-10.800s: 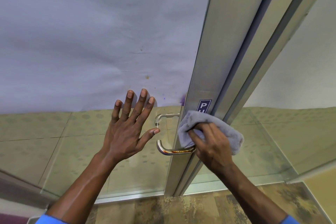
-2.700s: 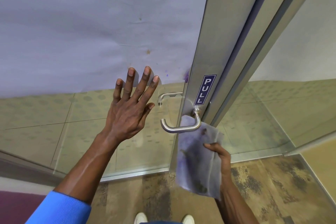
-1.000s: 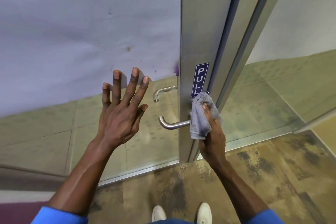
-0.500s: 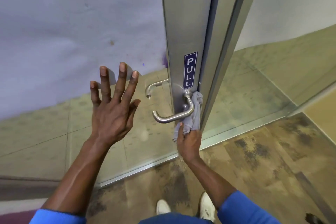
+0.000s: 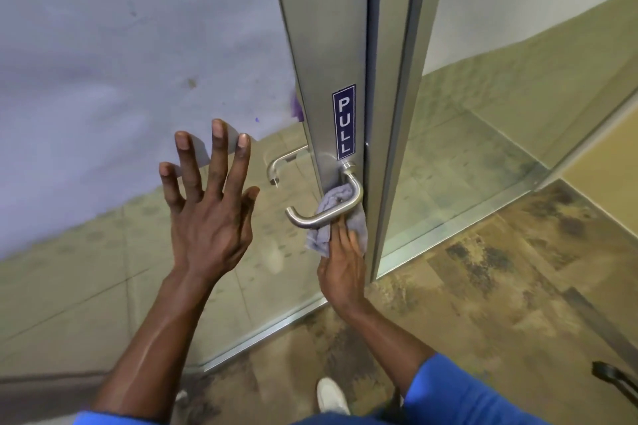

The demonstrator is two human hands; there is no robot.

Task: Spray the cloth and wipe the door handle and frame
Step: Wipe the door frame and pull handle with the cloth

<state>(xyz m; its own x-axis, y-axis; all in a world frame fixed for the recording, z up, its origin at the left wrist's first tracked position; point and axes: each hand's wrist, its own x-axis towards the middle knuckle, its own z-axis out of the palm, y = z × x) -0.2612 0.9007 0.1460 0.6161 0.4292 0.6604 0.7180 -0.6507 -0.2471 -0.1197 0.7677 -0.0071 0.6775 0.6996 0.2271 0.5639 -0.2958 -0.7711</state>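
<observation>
A brushed-metal lever door handle [image 5: 324, 214] juts from the grey metal door frame [image 5: 331, 45], just below a blue PULL sticker [image 5: 344, 122]. My right hand [image 5: 341, 266] presses a bunched grey cloth [image 5: 331, 217] against the frame behind and under the handle, fingers pointing up. My left hand [image 5: 210, 207] lies flat on the glass door panel [image 5: 103, 62] to the left of the handle, fingers spread, holding nothing. No spray bottle is in view.
A second lever handle [image 5: 281, 166] shows through the glass on the far side. A fixed glass pane [image 5: 500, 79] stands right of the frame. Mottled brown floor [image 5: 483, 304] lies below, with my white shoe [image 5: 331, 395] and a dark object [image 5: 614, 383] at bottom right.
My right hand has worked the cloth from beside the PULL sticker down under and behind the handle. The view has swung rightward. My left hand stays flat on the glass.
</observation>
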